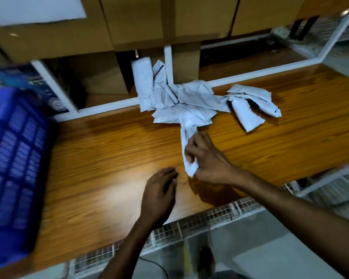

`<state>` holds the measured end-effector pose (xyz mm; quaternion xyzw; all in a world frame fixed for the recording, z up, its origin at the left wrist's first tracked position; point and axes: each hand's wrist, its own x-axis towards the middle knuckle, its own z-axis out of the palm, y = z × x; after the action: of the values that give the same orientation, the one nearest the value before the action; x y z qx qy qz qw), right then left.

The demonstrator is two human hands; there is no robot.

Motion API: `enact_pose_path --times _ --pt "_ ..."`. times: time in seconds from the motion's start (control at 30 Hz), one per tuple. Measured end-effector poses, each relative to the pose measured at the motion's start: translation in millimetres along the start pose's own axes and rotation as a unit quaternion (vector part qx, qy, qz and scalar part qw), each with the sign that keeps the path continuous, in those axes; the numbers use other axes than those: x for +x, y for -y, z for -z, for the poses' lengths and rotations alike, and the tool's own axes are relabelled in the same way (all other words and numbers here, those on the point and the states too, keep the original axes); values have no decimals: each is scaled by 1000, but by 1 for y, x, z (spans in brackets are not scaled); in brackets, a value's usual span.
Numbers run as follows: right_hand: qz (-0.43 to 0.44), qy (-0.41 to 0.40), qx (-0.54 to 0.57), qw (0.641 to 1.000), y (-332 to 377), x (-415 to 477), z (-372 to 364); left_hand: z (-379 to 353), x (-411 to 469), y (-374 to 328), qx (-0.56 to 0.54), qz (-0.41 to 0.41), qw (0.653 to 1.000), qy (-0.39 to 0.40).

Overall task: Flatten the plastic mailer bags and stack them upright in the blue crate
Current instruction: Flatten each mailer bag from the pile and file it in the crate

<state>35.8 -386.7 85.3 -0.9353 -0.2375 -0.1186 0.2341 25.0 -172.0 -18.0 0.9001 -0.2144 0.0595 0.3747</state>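
A heap of crumpled white plastic mailer bags (pixel 181 99) lies at the back of the wooden table (pixel 109 150), against the white shelf frame. My right hand (pixel 206 158) grips the near end of one twisted bag (pixel 186 133) that stretches from the heap toward me. Flat on the table just left of that bag rests my left hand (pixel 159 190), fingers straight, holding nothing. The blue crate (pixel 12 158) stands at the table's left end, blurred, its inside hidden.
Brown cardboard boxes (pixel 133 21) fill the white-framed shelf (pixel 168 63) behind the table. More crumpled bags (pixel 252 103) lie at the right of the heap. A wire mesh rack (pixel 210 216) runs under the table's front edge.
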Motion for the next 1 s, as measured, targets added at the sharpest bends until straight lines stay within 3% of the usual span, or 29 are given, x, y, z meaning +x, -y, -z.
enact_pose_path --times 0.07,0.17,0.23,0.3,0.37,0.43,0.5,0.63,0.73,0.8,0.9,1.0 --pt "65 92 -10 994 38 -6 -18 27 -37 15 -158 143 969 -127" --pt "138 188 -87 968 72 -11 -41 59 -71 26 -276 219 913 -206" --pt "86 142 -86 982 84 -16 -54 68 -80 29 -288 218 912 -196" --pt "-26 37 -37 998 94 -24 -66 73 -79 32 -288 238 910 -179" --pt "-157 -9 -37 987 108 -32 -86 80 -72 37 -281 266 911 -142" --pt "-247 57 -53 966 117 -33 -102 86 -62 38 -237 260 933 -80" --pt "-234 116 -50 964 116 -29 -108 87 -56 39 -170 236 956 -41" --pt "-147 148 -40 977 96 -24 -94 86 -57 47 -182 229 951 -97" --pt "-177 120 -31 976 97 -20 -90 89 -61 33 -22 150 977 -151" --pt "-194 134 -60 970 101 -15 -100 83 -55 16 86 102 987 -85" --pt "-197 159 -98 962 93 -13 -115 59 -54 9 203 83 974 50" --pt "-186 134 -120 966 90 -31 -120 41 -75 16 216 81 972 44"
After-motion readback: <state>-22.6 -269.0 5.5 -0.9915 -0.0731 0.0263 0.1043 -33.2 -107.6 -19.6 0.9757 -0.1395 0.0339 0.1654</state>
